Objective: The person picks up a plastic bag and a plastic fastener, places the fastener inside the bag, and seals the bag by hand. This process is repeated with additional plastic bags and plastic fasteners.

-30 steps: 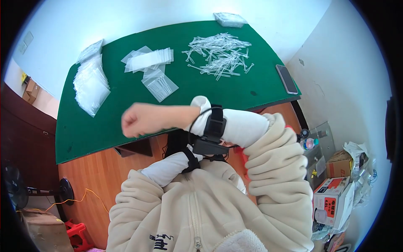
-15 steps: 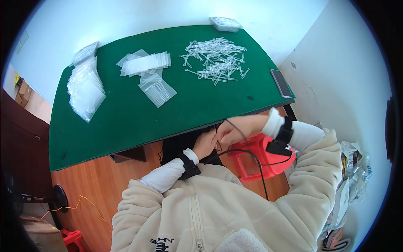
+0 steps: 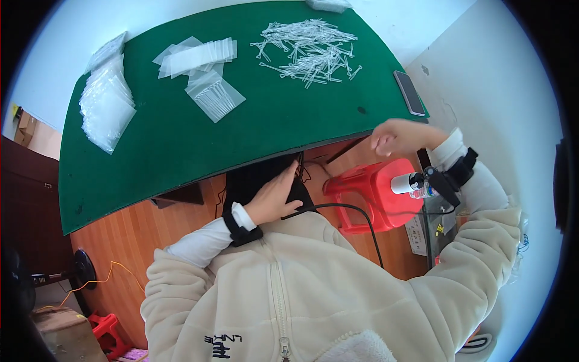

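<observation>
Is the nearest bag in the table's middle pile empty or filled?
At least partly filled: a row of thin, pale sticks shows through the clear bag.

A smooth, bluish-white wall (image 3: 386, 18) rises at twelve o'clock, meeting a paler grey, scuffed wall (image 3: 500, 102) at three. A broad counter covered in dark green (image 3: 181, 139) runs from nine round to two o'clock. Under it lies an orange-brown wood-plank floor (image 3: 136, 226), visible at eight and four o'clock. A dark reddish-brown panel (image 3: 30, 175) stands at nine. A glossy red plastic stool (image 3: 383, 178) sits near the centre, toward three o'clock; another red plastic stool (image 3: 107, 338) stands at eight, beside a brown box (image 3: 66, 338). Cool, pale light brightens the walls.
</observation>
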`<move>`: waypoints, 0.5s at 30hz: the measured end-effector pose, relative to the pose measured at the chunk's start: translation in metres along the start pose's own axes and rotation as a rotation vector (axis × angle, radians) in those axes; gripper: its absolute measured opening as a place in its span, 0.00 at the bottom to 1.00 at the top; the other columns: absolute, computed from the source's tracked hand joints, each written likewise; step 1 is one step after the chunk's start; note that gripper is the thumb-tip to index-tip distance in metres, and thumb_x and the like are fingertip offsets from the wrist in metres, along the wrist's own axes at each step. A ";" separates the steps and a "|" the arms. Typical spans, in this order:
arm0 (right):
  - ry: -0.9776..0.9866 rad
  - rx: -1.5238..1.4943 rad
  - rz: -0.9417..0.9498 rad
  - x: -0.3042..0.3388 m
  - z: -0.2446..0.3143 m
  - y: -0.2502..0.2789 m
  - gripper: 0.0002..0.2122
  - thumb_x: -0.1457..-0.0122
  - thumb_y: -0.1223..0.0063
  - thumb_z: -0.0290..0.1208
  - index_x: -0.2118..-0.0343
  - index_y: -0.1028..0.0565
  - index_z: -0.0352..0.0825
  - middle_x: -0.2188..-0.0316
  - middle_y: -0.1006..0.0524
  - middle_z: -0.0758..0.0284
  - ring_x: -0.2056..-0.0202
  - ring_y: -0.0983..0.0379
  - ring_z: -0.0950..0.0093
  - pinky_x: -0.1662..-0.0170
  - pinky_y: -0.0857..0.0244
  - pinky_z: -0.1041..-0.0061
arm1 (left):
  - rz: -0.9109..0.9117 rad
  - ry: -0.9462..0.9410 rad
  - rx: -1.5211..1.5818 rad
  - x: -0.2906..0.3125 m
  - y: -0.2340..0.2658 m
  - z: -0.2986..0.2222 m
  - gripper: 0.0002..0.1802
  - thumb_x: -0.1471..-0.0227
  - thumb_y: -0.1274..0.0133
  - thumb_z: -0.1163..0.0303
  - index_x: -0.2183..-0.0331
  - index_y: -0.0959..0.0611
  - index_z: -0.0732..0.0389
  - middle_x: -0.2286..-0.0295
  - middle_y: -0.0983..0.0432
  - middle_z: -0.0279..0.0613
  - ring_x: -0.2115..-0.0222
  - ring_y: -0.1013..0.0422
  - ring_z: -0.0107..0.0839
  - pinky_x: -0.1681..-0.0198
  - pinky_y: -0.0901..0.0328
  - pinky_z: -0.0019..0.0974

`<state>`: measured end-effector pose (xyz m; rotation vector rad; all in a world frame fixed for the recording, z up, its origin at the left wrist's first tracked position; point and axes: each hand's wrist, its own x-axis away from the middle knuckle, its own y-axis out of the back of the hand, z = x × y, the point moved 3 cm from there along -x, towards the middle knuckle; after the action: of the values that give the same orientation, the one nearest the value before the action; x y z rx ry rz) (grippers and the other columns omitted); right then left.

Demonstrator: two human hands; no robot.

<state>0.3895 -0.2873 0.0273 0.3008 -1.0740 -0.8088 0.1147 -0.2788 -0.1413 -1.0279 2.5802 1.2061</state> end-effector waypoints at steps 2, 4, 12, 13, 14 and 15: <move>0.023 0.028 -0.060 0.008 0.005 0.029 0.08 0.48 0.53 0.28 0.67 0.28 0.31 0.76 0.27 0.70 0.73 0.31 0.81 0.69 0.35 0.80 | 0.123 0.030 0.057 0.005 0.000 0.001 0.36 0.52 0.48 0.68 0.46 0.43 0.72 0.54 0.32 0.51 0.60 0.30 0.41 0.57 0.36 0.36; -0.046 0.064 -0.157 0.018 0.013 0.059 0.09 0.47 0.52 0.29 0.65 0.28 0.32 0.75 0.27 0.71 0.72 0.32 0.82 0.68 0.36 0.80 | 0.361 0.063 0.166 0.004 -0.001 0.000 0.29 0.49 0.51 0.65 0.48 0.35 0.68 0.57 0.30 0.50 0.60 0.31 0.41 0.55 0.38 0.39; 0.154 0.279 -0.397 0.029 0.098 0.131 0.12 0.47 0.50 0.32 0.63 0.28 0.30 0.74 0.28 0.70 0.72 0.32 0.81 0.67 0.36 0.80 | 0.401 -0.089 0.642 -0.005 0.034 -0.077 0.14 0.49 0.55 0.71 0.58 0.25 0.61 0.70 0.27 0.45 0.69 0.30 0.42 0.67 0.35 0.38; 0.166 0.288 -0.407 0.028 0.106 0.130 0.11 0.46 0.50 0.31 0.63 0.29 0.30 0.74 0.29 0.71 0.71 0.33 0.82 0.66 0.37 0.81 | 0.398 -0.091 0.638 -0.004 0.043 -0.079 0.14 0.49 0.55 0.71 0.58 0.25 0.61 0.70 0.27 0.45 0.69 0.30 0.42 0.67 0.35 0.38; 0.170 0.291 -0.408 0.026 0.110 0.128 0.11 0.46 0.50 0.31 0.63 0.29 0.30 0.74 0.29 0.71 0.71 0.33 0.82 0.66 0.37 0.81 | 0.468 -0.162 0.529 0.000 0.051 -0.082 0.15 0.49 0.55 0.72 0.58 0.25 0.60 0.72 0.28 0.45 0.70 0.30 0.42 0.68 0.35 0.38; 0.197 0.292 -0.371 0.021 0.112 0.124 0.11 0.47 0.50 0.31 0.63 0.29 0.30 0.74 0.28 0.70 0.71 0.32 0.81 0.66 0.37 0.80 | 0.536 -0.231 0.418 0.006 0.061 -0.083 0.15 0.49 0.55 0.73 0.58 0.25 0.59 0.73 0.28 0.45 0.71 0.31 0.42 0.69 0.35 0.38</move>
<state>0.3518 -0.2000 0.1666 0.8293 -0.9614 -0.9281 0.0861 -0.3135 -0.0484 -0.1101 2.8151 0.7379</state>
